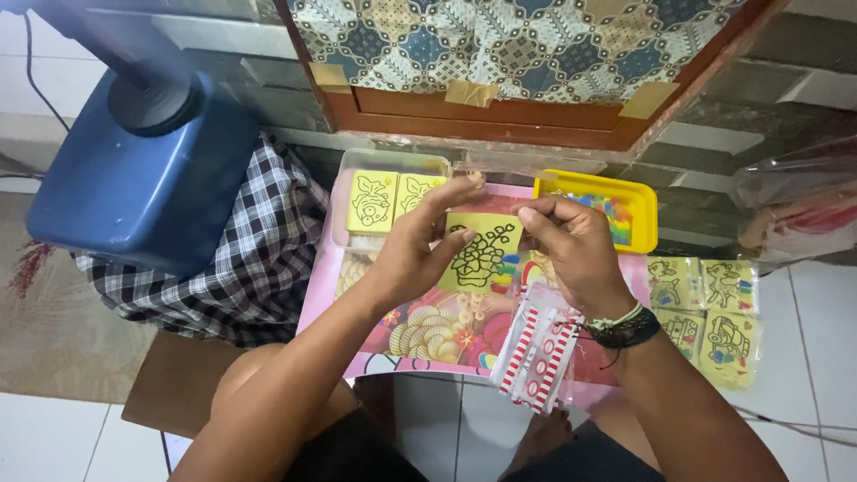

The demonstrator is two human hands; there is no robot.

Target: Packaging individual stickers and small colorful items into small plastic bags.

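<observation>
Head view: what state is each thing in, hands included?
Left hand: gripping the yellow sand-art card's left edge.
Right hand: pinching the card's right edge.
Yellow sand-art card: held up above the pink board, black outline facing up.
Clear plastic box: open, yellow cards inside.
Yellow tray: open, colourful contents.
Red-striped packets: lying on the pink board.

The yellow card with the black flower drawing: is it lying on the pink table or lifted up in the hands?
Lifted. The left hand and right hand pinch the yellow card by its edges.
</observation>
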